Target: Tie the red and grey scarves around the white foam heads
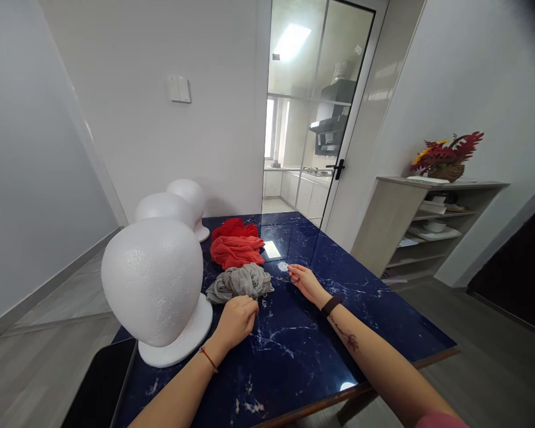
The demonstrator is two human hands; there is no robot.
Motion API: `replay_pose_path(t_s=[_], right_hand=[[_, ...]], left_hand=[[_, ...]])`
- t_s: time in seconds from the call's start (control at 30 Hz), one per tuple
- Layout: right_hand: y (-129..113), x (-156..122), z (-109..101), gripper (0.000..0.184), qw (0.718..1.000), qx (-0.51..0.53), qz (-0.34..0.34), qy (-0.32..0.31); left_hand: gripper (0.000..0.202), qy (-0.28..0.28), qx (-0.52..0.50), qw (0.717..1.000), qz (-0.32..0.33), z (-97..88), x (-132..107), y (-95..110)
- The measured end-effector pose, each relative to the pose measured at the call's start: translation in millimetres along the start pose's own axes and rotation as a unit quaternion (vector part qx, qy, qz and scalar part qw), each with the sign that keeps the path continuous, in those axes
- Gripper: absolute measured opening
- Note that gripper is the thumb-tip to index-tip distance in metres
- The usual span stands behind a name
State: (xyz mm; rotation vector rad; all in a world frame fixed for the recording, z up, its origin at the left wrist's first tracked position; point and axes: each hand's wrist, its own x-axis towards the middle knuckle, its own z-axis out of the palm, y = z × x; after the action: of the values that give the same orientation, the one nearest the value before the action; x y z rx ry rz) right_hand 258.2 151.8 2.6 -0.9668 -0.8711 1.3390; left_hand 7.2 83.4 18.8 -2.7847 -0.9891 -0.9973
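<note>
My left hand [237, 319] rests on the dark blue marble table [294, 351] with its fingers curled, touching the near edge of a crumpled grey scarf [241, 282]. My right hand [305, 282] lies on the table just right of the scarf, fingers loosely bent together and holding nothing I can make out. Behind the grey scarf lie an orange-red scarf [236, 250] and a darker red scarf [234, 227]. A large white foam head form [154, 285] stands on its base just left of my left hand.
Two more white foam heads [178, 202] stand behind the near one at the table's left. A glass door [316, 119] opens onto a kitchen behind. A wooden shelf [419, 226] with a flower basket [448, 157] stands at the right. A dark chair back [98, 386] sits at the lower left.
</note>
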Motion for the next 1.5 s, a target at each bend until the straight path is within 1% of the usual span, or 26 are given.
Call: replay_pose_path(t_s=[0.5, 0.93, 1.17, 1.23, 1.27, 1.3, 1.37, 1.4, 1.43, 1.5], right_hand=[[-3.1, -2.7, 2.0, 0.036, 1.000, -0.009, 0.003, 0.003], [-0.5, -1.0, 0.7, 0.037, 1.000, -0.013, -0.002, 0.003], [1.5, -0.8, -0.1, 0.038, 0.999, -0.040, -0.013, 0.000], [2.4, -0.4, 0.1, 0.040, 0.999, -0.047, -0.015, 0.001], [3.2, -0.2, 0.4, 0.040, 0.998, -0.053, -0.017, 0.001], [4.2, -0.4, 1.0, 0.040, 0.997, -0.068, -0.023, -0.001], [6.6, -2.3, 3.6, 0.038, 0.989, -0.138, -0.050, -0.008], [7.6, -4.4, 5.9, 0.037, 0.979, -0.191, -0.077, -0.012], [8.3, -7.3, 9.2, 0.037, 0.962, -0.248, -0.112, -0.017], [8.4, -15.2, 18.8, 0.041, 0.915, -0.349, -0.200, -0.031]], left_hand=[[0.023, -0.020, 0.008, 1.000, 0.001, -0.9, 0.8, 1.0], [0.025, -0.024, 0.007, 1.000, 0.007, -1.0, 0.8, 1.5], [0.024, -0.025, 0.002, 1.000, 0.008, -0.9, 0.7, 2.7], [0.024, -0.007, 0.004, 1.000, -0.012, -0.4, 0.7, 2.6], [0.023, 0.012, 0.001, 0.999, -0.034, -0.3, 0.8, 2.3], [0.023, 0.037, -0.005, 0.997, -0.064, -0.4, 1.1, 1.8], [0.020, 0.096, -0.032, 0.986, -0.133, -1.0, 2.1, 0.5], [0.021, 0.125, -0.048, 0.977, -0.165, -1.5, 2.7, -0.2], [0.024, 0.151, -0.063, 0.968, -0.191, -1.8, 3.5, -0.8], [0.033, 0.188, -0.084, 0.953, -0.224, -2.0, 4.9, -1.2]])
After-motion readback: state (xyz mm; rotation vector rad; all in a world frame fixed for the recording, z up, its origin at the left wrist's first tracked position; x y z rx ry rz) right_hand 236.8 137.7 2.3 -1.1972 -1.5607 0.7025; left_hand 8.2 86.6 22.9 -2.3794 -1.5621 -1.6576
